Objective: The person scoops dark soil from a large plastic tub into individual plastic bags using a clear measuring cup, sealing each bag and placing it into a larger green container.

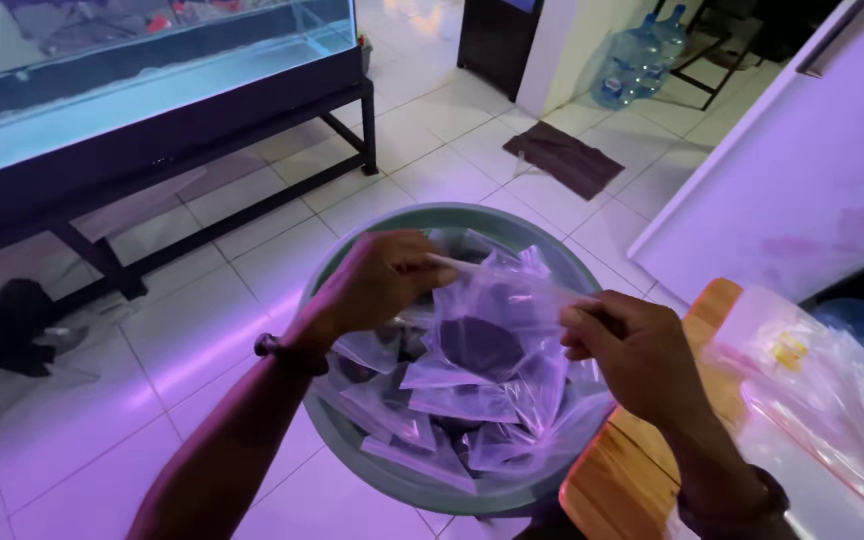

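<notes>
Hands pinching bag top over basin

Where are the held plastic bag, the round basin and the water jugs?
held plastic bag [482, 340], head view, on its dark contents.
round basin [402, 478], head view, on its near rim.
water jugs [632, 62], head view, on the front jug's body.

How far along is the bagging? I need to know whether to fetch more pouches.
Done: many filled clear bags with dark contents already lie in the green basin. In hand: the left hand and right hand pinch the top edge of one more filled bag above it. Left: a stack of seemingly empty bags waits on the wooden table.
</notes>
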